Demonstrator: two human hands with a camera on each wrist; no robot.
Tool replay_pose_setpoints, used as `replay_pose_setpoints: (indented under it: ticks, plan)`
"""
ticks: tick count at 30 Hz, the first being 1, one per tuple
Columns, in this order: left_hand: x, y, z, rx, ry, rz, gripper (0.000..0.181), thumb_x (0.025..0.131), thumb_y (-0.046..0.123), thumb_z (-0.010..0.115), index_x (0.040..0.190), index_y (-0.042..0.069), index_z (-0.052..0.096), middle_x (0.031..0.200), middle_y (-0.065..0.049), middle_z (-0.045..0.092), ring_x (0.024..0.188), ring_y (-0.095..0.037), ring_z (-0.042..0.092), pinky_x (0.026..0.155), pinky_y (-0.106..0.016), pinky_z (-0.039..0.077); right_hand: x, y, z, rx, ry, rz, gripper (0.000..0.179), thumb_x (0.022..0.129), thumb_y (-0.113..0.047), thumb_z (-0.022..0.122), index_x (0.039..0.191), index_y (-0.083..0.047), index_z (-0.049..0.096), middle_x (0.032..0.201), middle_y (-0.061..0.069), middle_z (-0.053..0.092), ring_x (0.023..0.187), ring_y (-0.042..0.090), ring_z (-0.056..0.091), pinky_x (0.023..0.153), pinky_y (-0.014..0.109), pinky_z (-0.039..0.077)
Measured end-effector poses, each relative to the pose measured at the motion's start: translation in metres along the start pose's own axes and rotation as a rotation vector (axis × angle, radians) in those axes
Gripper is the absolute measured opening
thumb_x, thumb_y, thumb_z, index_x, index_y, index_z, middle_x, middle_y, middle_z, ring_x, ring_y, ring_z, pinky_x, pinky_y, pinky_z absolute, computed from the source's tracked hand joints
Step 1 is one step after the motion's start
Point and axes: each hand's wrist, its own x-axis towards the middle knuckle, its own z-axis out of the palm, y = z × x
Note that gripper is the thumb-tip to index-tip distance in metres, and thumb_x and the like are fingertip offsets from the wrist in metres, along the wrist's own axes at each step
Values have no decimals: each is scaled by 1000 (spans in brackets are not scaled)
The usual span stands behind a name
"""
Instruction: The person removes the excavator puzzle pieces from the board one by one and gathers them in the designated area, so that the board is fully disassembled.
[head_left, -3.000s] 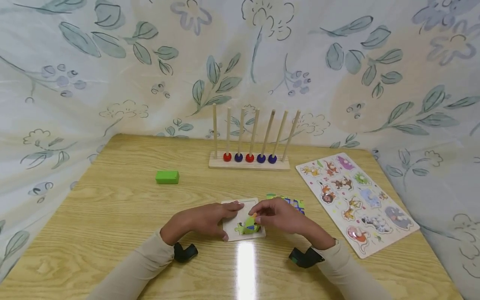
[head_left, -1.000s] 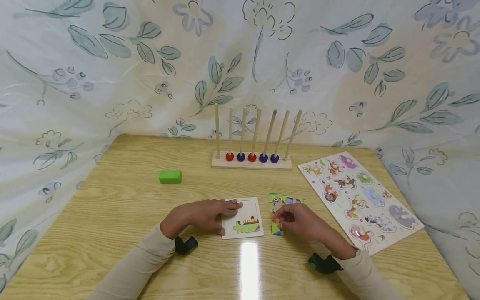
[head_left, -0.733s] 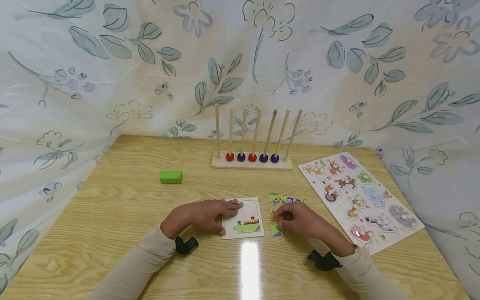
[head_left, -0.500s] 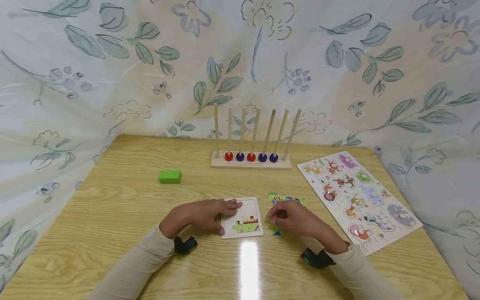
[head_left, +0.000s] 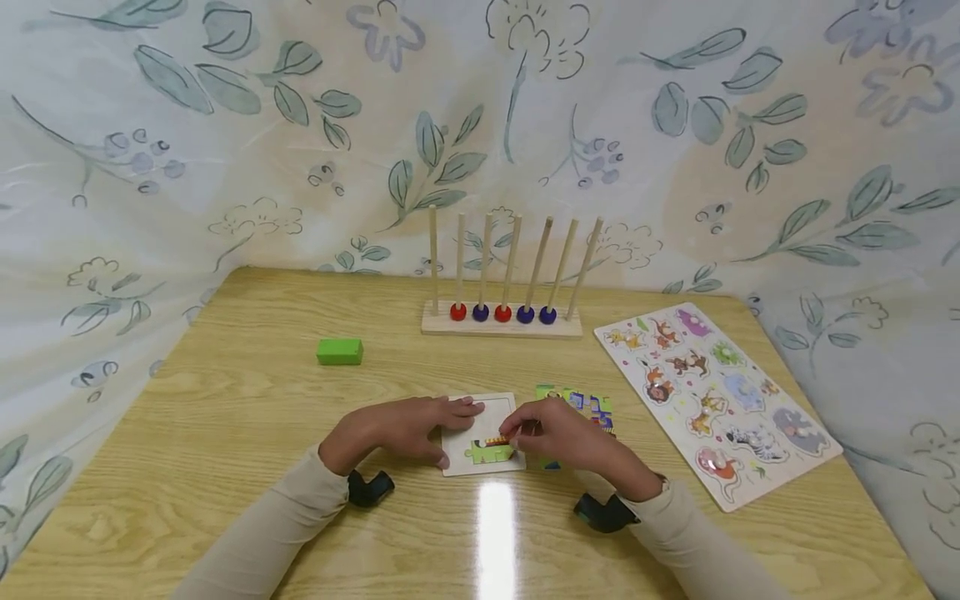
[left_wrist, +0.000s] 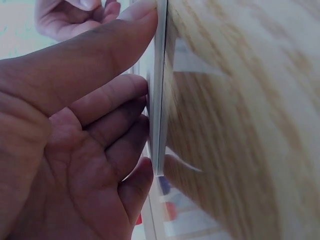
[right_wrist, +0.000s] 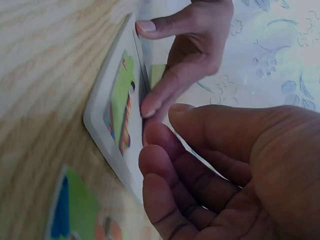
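Note:
My left hand (head_left: 405,427) rests on a pale square puzzle tray (head_left: 468,470), with its fingers over the top and the thumb at the near left corner. Joined puzzle pieces (head_left: 491,452) in the tray show a green ground and a red-and-yellow striped strip. My right hand (head_left: 558,433) reaches over the tray's right edge, fingertips close over these pieces. In the right wrist view its fingers (right_wrist: 160,200) are loosely bent, the thumb apart from the index finger, with nothing seen between them. Loose puzzle pieces (head_left: 592,402) lie right of the tray, partly hidden by that hand.
An animal peg puzzle board (head_left: 750,450) lies at the right. At the back stands a wooden bead rack (head_left: 501,330) with upright rods and red and blue beads. A green block (head_left: 340,352) sits at the left. A floral cloth hangs behind the table.
My right hand goes from the tray to the loose pieces, lingers with fingertips at an orange-and-green one, then comes back left over the tray. My left hand stays on the tray.

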Motion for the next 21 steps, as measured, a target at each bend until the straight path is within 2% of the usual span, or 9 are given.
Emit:
replay_pose_setpoints:
  ticks: [5, 10, 21]
  plan:
    - [0, 0, -2, -10, -2, 15, 73, 86, 17, 76, 149, 7, 40, 159, -1, 24, 145, -19, 18, 113, -41, 25, 7, -1, 6, 3, -13, 1, 16, 91, 0, 64, 105, -6, 72, 95, -2, 69, 74, 9, 59, 62, 25, 50]
    - [1, 1, -2, -24, -4, 11, 74, 85, 16, 76, 149, 8, 39, 159, -1, 24, 145, -20, 18, 113, -42, 24, 11, -2, 10, -12, -8, -2, 18, 90, 0, 66, 105, -6, 72, 97, 0, 70, 76, 8, 59, 65, 25, 50]
    - [0, 0, -1, -16, -10, -4, 75, 85, 16, 77, 149, 9, 40, 158, 0, 25, 145, -20, 18, 114, -43, 22, 11, -5, 19, -8, -36, 8, 18, 91, -1, 66, 106, -7, 73, 99, 0, 70, 82, 8, 61, 69, 25, 50]
